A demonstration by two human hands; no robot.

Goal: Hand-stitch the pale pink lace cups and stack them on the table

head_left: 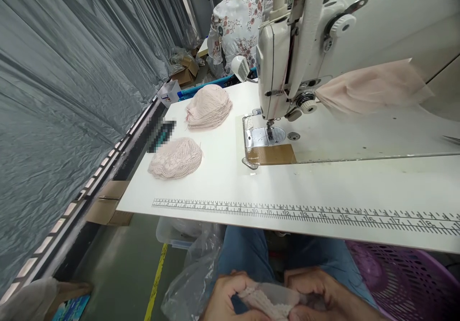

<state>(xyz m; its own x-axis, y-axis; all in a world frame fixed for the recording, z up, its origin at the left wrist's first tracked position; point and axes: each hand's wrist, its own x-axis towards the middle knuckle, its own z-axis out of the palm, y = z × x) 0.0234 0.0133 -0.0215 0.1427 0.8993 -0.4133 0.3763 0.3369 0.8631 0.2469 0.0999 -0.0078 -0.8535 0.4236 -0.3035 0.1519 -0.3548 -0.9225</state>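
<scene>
Pinching pale lacy fabric (266,302), the left hand (223,296) and right hand (323,288) both curl nearly closed at the frame's bottom centre

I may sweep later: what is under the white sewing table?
A clear bin, a plastic bag, blue-clad legs and a purple basket show below its front edge. The tabletop covers anything farther back; left hand, right hand and lacy piece partly hide the legs.

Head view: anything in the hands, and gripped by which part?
Yes: a pale, lacy fabric piece, held by its opposite sides, left hand at one, right hand at the other.
</scene>
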